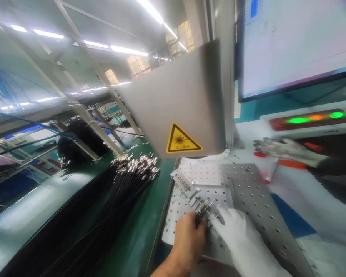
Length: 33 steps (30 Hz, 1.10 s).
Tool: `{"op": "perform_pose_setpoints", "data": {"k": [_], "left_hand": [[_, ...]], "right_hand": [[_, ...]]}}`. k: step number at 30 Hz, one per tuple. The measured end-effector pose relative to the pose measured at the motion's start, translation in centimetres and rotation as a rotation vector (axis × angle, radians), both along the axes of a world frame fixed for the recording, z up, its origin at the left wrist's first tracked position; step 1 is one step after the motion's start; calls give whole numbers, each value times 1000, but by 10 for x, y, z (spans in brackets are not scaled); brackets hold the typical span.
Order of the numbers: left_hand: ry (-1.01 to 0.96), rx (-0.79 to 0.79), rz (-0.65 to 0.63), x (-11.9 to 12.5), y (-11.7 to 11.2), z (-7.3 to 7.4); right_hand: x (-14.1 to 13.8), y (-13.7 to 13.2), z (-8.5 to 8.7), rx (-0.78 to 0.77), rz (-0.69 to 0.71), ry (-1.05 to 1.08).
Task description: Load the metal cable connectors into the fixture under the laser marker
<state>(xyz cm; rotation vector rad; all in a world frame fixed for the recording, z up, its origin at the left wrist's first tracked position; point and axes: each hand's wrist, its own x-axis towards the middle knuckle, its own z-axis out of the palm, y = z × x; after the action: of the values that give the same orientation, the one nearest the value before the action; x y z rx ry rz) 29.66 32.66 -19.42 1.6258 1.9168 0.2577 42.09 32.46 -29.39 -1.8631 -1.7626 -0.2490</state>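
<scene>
A small bunch of metal-tipped cable ends (203,207) is pinched between the closed fingers of the bare left hand (188,240), so that the tips are kept together and level on the perforated plate (253,200). The gloved right hand (242,238) is laid just to the right of the bunch, its fingers touching the tips, apparently to steady and align them; whether anything is gripped by it cannot be told. The tips are presented below the grey laser head (181,104), marked with a yellow warning label (183,140), where a white fixture strip (184,184) is set at the far left of the plate. A large bundle of black cables (127,181) is laid on the green bench (138,238) at the left, within reach. A spare pair of gloves (288,151) rests far right, below a monitor (296,46)
</scene>
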Motion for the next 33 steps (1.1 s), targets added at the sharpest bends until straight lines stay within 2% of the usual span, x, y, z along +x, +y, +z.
{"op": "perform_pose_setpoints", "data": {"k": [2, 6, 10, 12, 15, 23, 27, 33], "left_hand": [[-61, -14, -1, -3, 0, -1], [-221, -82, -24, -15, 1, 2], [-172, 89, -13, -32, 4, 8], [-237, 114, -4, -39, 7, 8], [-367, 96, 66, -44, 10, 0], [-481, -6, 195, -38, 14, -22], [-408, -8, 156, -29, 18, -22], [-135, 72, 34, -11, 17, 5]], "right_hand": [[1, 0, 4, 30, 6, -13], [8, 2, 6, 77, 110, -61], [7, 4, 3, 111, 75, -63], [5, 5, 1, 135, 54, -65], [3, 6, -1, 124, 62, -54], [2, 5, -3, 82, 63, -67], [1, 3, 0, 48, 23, -8], [4, 4, -9, 97, 128, -35]]}}
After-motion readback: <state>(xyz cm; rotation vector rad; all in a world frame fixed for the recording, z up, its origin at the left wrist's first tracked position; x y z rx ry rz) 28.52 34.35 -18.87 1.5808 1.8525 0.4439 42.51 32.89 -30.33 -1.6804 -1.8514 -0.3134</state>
